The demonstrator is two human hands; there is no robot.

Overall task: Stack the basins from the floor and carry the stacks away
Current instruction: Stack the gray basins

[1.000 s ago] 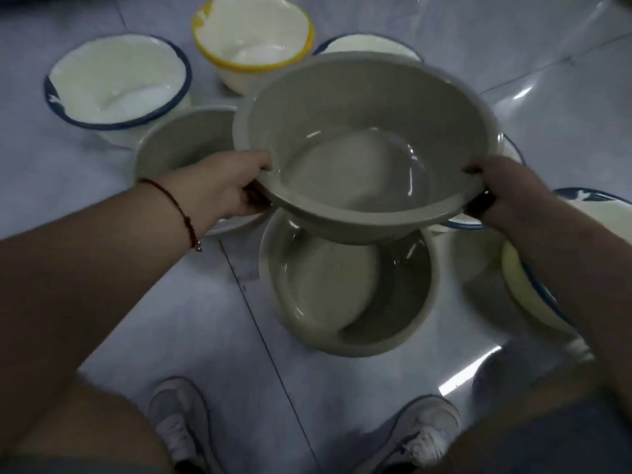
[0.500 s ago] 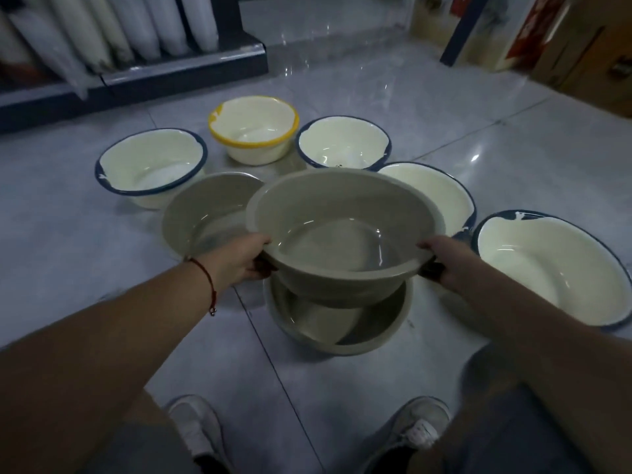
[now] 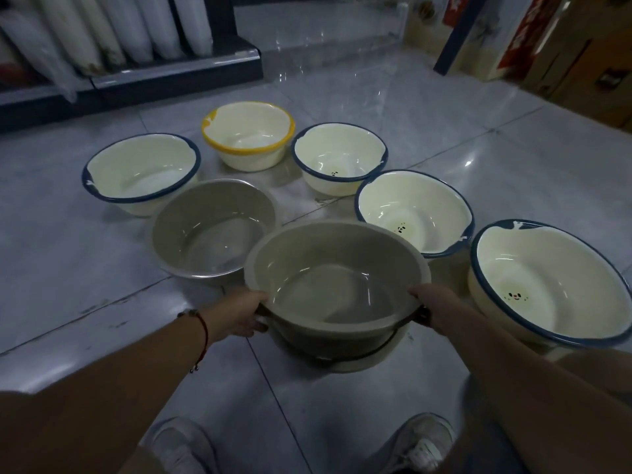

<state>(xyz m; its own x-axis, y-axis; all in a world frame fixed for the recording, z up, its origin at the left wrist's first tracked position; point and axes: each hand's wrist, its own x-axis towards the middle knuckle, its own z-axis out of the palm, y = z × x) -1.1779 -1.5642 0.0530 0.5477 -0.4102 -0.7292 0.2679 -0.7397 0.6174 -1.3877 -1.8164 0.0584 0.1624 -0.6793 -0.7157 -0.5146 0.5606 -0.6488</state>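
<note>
Surroundings: grey basin (image 3: 212,230) just left, cream basin (image 3: 413,213) behind-right | Held grey basin (image 3: 337,278): upright, mouth up, over lower basin (image 3: 362,362) | Grip: left hand (image 3: 239,314), right hand (image 3: 432,309) clasp rim

- Left hand (image 3: 241,314), a red cord bracelet (image 3: 204,331) on its wrist, reaches forward, fingers curled around a rim.
- Right hand (image 3: 431,307) mirrors it opposite, gripping likewise.
- Both forearms extend forward, converging slightly.

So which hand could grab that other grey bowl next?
Probably the left hand. The loose grey basin sits on the floor on its side, just beyond it. The right hand grips the held basin's opposite rim, nearer the blue-rimmed ones.
</note>
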